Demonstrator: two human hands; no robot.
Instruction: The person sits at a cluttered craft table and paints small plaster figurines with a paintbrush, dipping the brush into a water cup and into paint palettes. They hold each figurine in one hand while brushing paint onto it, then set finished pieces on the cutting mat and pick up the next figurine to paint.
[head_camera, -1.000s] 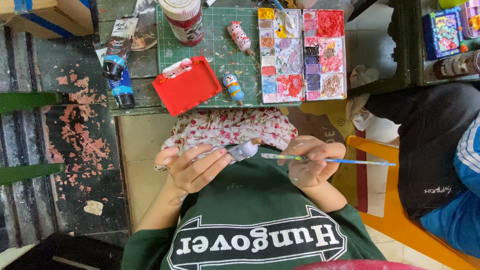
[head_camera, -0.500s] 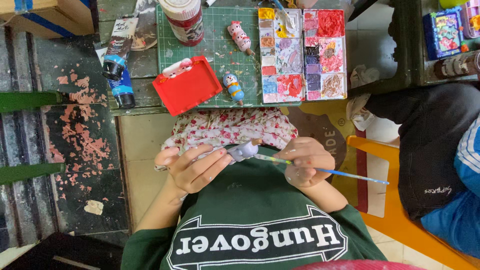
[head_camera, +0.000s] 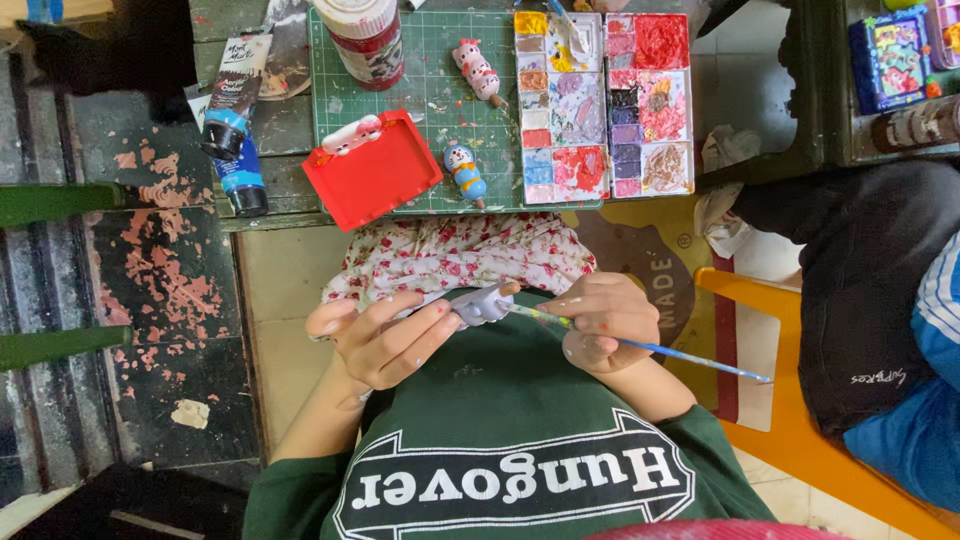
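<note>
Hands low in the centre of the frame, over a green shirt and a floral red-and-white cloth (head_camera: 460, 255) on the lap. Left hand (head_camera: 385, 335) cradles a small pale grey clay figurine (head_camera: 483, 303), grip closed around it with fingers curled under and thumb alongside. Right hand (head_camera: 600, 320) pinches a thin paintbrush with a light blue handle (head_camera: 690, 358); grip narrow, closed on the shaft, bristle end touching the figurine, handle slanting toward the lower right of the frame. Paint smears on the right fingers. Above the hands, upper centre, a green cutting mat (head_camera: 430, 90) lies on a worn dark tabletop (head_camera: 150, 140) with peeling paint. On the mat: a red square plastic tray (head_camera: 375, 180) with a small white figure at its upper rim, a small blue-and-white painted figurine (head_camera: 466, 172) just beside the tray, and a pink-and-white painted figurine (head_camera: 476, 70) higher up. A red paint jar with a pale lid (head_camera: 360, 40) stands at the top edge. Right of the mat, a two-panel paint palette (head_camera: 605, 105) with many mixed wells. Upper left, a blue paint tube with a black cap (head_camera: 235, 160) rests at the tabletop edge. At right, another person's dark trousers and blue sleeve, on an orange chair (head_camera: 780, 400).
</note>
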